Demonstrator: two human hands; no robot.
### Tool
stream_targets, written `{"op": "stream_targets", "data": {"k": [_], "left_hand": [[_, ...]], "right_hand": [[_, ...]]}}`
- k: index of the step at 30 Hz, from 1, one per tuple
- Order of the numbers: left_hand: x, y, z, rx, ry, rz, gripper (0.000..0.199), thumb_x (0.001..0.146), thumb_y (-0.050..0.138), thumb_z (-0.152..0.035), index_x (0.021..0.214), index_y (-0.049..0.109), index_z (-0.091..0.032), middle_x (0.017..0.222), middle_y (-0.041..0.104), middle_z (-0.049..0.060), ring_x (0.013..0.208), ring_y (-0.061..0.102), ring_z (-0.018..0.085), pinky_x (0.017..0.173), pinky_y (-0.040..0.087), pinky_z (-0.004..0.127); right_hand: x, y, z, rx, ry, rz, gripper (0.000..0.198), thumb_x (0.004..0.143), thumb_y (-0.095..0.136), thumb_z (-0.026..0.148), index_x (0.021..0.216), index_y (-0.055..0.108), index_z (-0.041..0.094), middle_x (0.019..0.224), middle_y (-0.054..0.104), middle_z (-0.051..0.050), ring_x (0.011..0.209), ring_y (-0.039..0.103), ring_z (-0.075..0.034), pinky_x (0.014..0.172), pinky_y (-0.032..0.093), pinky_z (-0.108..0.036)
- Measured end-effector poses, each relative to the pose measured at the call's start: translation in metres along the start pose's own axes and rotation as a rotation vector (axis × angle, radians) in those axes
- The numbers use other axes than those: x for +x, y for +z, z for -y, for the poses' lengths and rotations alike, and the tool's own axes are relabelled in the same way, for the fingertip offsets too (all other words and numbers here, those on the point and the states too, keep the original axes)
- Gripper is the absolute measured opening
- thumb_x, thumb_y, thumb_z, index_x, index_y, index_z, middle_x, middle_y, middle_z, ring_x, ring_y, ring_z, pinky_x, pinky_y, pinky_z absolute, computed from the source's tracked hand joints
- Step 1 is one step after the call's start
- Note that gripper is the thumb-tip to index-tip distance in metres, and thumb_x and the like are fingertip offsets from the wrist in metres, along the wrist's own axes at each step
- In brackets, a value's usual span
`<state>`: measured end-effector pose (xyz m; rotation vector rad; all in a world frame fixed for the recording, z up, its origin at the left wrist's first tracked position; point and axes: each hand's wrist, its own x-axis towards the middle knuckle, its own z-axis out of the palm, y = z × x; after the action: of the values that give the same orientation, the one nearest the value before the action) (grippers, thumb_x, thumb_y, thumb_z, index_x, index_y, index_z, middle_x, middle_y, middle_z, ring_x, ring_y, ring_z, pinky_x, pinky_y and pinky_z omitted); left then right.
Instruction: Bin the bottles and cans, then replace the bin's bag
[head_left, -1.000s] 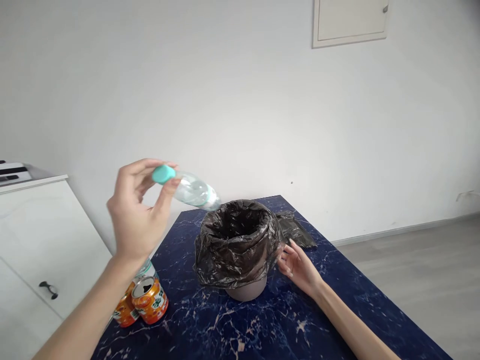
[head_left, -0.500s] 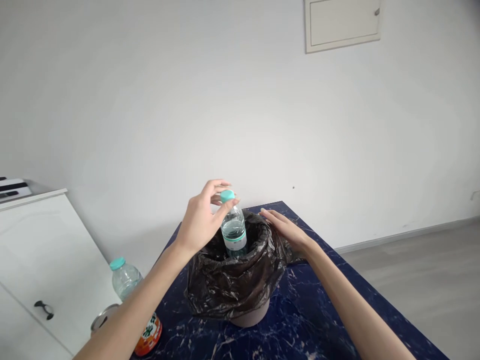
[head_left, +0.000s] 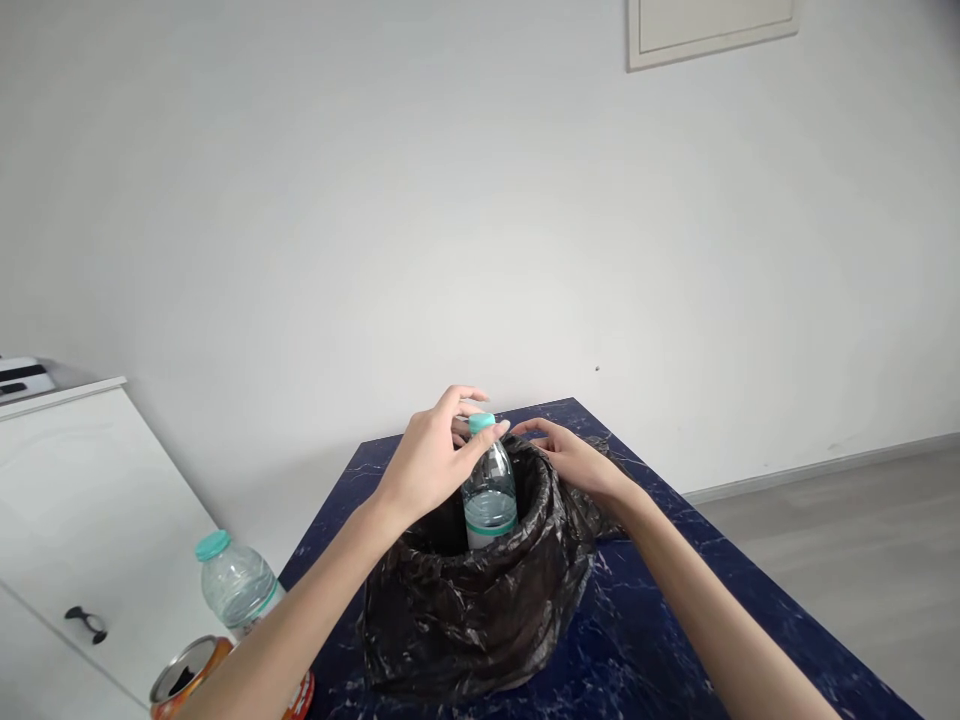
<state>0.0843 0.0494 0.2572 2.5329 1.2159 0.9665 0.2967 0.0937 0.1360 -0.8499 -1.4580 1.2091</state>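
A clear plastic water bottle [head_left: 490,490] with a teal cap stands partly inside a bin lined with a black garbage bag [head_left: 480,610]. My left hand [head_left: 442,455] is closed round the bottle's cap and neck, thumb on the near side. The bottle's lower part is hidden behind the bag's folded-over rim. At the far right of that rim, my right hand [head_left: 574,455] has its fingers curled onto the bag. The bag drapes down outside and covers the bin's wall.
On the left, partly behind my left forearm, stand another teal-capped bottle [head_left: 236,580] and an orange drink can [head_left: 191,672]. They share the dark blue marbled table [head_left: 637,610]. Beyond it is a white wall, with a white cabinet [head_left: 90,520] at left.
The view has shifted slightly, and the bottle and bin now appear lower and a little to the right. My right hand's fingers, straighter before, are now bent at the bag's rim.
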Motion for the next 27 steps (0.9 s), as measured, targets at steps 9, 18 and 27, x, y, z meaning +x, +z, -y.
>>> {"op": "stream_targets", "data": {"k": [9,18,27], "left_hand": [[-0.008,0.011,0.003,0.014,-0.091,0.213,0.047,0.105,0.047,-0.062,0.134,0.055,-0.026,0.123,0.079,0.008,0.105,0.076,0.027,0.085,0.057,0.037],[-0.006,0.011,0.003,0.053,-0.096,0.122,0.046,0.110,0.035,-0.059,0.125,0.061,-0.025,0.119,0.080,0.009,0.109,0.075,0.028,0.091,0.058,0.041],[-0.045,-0.049,0.017,0.063,-0.160,-0.390,0.039,0.101,0.054,-0.057,0.117,0.069,-0.024,0.123,0.078,0.008,0.120,0.070,0.027,0.082,0.059,0.033]], "right_hand": [[-0.004,-0.004,0.008,-0.315,-0.046,-0.011,0.042,0.097,0.059,0.053,0.122,0.060,0.020,0.077,0.066,0.000,0.067,0.058,-0.018,0.059,0.043,-0.029],[-0.005,-0.008,0.009,-0.483,-0.047,-0.059,0.034,0.099,0.053,0.049,0.119,0.060,0.022,0.077,0.068,-0.001,0.070,0.061,-0.020,0.062,0.043,-0.030],[-0.009,-0.006,0.012,-0.646,-0.105,-0.099,0.030,0.100,0.048,0.042,0.118,0.061,0.023,0.068,0.064,0.002,0.064,0.055,-0.020,0.062,0.036,-0.031]]}}
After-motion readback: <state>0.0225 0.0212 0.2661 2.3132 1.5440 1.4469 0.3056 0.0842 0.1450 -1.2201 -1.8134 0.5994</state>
